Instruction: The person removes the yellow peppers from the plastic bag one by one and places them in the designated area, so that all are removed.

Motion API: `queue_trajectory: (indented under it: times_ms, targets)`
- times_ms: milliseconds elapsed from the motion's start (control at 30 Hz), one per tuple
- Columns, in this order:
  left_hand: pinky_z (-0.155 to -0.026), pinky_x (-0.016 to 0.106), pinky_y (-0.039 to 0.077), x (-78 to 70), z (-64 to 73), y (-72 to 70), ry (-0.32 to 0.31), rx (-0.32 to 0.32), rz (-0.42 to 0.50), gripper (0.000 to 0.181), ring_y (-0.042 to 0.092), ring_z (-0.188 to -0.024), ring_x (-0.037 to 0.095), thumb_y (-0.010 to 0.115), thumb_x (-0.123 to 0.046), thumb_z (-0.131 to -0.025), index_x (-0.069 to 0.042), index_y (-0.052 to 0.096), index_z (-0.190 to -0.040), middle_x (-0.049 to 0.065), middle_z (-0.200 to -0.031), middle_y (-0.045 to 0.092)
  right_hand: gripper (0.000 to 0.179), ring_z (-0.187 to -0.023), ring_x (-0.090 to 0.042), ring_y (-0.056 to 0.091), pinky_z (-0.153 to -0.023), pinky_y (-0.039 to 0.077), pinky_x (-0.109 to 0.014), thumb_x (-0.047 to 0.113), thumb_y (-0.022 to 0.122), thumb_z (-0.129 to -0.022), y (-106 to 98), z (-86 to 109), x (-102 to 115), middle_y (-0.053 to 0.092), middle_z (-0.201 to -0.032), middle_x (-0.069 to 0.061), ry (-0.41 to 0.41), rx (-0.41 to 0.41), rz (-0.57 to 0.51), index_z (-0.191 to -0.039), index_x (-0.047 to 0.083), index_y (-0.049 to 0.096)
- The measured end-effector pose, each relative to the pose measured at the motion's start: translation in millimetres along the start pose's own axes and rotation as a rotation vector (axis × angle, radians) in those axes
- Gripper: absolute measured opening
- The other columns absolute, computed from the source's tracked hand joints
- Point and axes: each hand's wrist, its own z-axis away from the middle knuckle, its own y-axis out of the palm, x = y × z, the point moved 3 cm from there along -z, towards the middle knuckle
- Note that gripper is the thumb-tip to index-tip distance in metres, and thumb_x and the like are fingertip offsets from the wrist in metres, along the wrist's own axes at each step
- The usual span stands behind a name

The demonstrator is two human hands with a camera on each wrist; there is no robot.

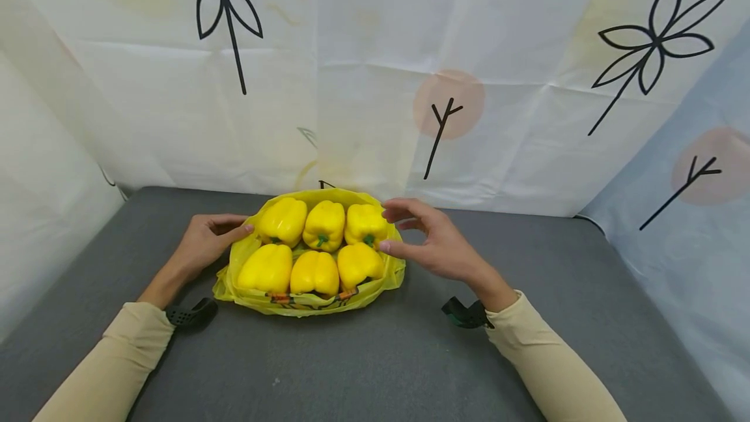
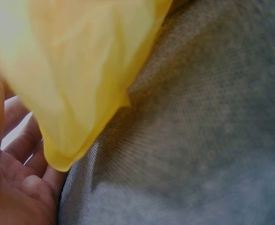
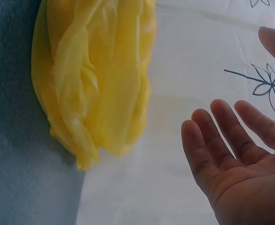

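Observation:
Several yellow bell peppers (image 1: 315, 273) sit in two rows inside an opened thin yellow plastic bag (image 1: 281, 309). Its rim is spread around them, and green stems show on some. My left hand (image 1: 202, 243) is at the bag's left side, thumb tip at the rim; in the left wrist view a bag corner (image 2: 81, 103) covers part of the fingers. On the other side, my right hand (image 1: 430, 239) is held up near the back right pepper (image 1: 366, 221), fingers spread and slightly bent. The right wrist view shows that palm empty and apart from the bag (image 3: 95, 84).
The bag rests on a dark grey table (image 1: 351, 370), near its back edge. A white cloth (image 1: 363, 103) with line-drawn flowers hangs behind, and more cloth closes the left and right sides. Dark straps (image 1: 465, 312) are on both wrists.

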Motion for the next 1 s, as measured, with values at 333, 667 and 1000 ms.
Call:
queue_trajectory:
  times_ms: [333, 667, 1000]
  targets:
    - [-0.078, 0.016, 0.054, -0.6, -1.2, 0.8, 0.010, -0.005, 0.012, 0.045, 0.063, -0.094, -0.006, 0.068, -0.031, -0.100, 0.005, 0.069, -0.127, 0.024, -0.121, 0.068, 0.062, -0.124, -0.034, 0.055, -0.106, 0.044, -0.052, 0.017, 0.079, -0.091, 17.5, -3.8, -12.2, 0.057, -0.136, -0.016, 0.054, 0.052, -0.050, -0.144, 0.001, 0.052]
    - [-0.078, 0.016, 0.053, -2.0, -0.8, -0.8, 0.014, 0.002, 0.012, 0.044, 0.062, -0.094, -0.006, 0.067, -0.030, -0.101, 0.005, 0.068, -0.128, 0.023, -0.122, 0.068, 0.065, -0.124, -0.028, 0.057, -0.107, 0.045, -0.046, 0.022, 0.082, -0.088, 25.9, -4.0, -24.3, 0.058, -0.136, -0.013, 0.098, 0.090, -0.006, -0.144, 0.005, 0.054]
    - [-0.078, 0.016, 0.054, -0.6, -1.0, 0.3, 0.002, 0.001, 0.012, 0.044, 0.063, -0.094, -0.006, 0.068, -0.030, -0.101, 0.005, 0.068, -0.128, 0.021, -0.121, 0.069, 0.065, -0.116, -0.025, 0.060, -0.102, 0.048, -0.043, 0.022, 0.085, -0.085, 33.2, -3.5, -30.8, 0.062, -0.129, -0.010, 0.102, 0.115, 0.044, -0.141, 0.005, 0.056]
